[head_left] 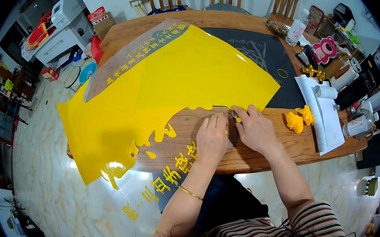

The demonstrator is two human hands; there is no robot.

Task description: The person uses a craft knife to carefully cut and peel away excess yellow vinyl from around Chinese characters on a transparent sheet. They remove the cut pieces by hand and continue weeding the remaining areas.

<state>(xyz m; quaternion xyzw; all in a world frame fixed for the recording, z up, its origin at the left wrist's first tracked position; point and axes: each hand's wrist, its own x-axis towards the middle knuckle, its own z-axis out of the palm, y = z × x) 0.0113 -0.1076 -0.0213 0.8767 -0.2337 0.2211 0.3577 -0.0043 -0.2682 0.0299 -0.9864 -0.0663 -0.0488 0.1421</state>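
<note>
- Head view: large glossy yellow sheet [186,77] spreads over the centre of the frame on a brown wooden table [266,154]; its lower edge is ragged, and its left end overhangs the table.
- Left hand [213,134], lower centre: fingers bunched and pressed down on a transparent film with yellow characters [172,175]; whether they pinch anything cannot be told.
- Right hand [254,128], just beside it: thumb and forefinger close on a small silver-and-yellow piece [236,116], its kind too small to confirm.
- Risk: the overhanging yellow end could drag the sheet leftward by its own weight, tearing the narrow edge strips.
- Risk: loose tongues along the ragged edge could fold onto the film and stick, if adhesive-backed.
- Risk: the film runs off the near edge beneath the left forearm; a careless elbow could crease it or lift characters.
- Surroundings: a black panel with a pale plant design [279,50] lies partly under the sheet, upper right of centre.
- Obstructions: crumpled yellow scraps [294,122] and white papers [332,127] at right limit the right hand's outward room; a clear labelled bottle [298,28] stands at upper right.
</note>
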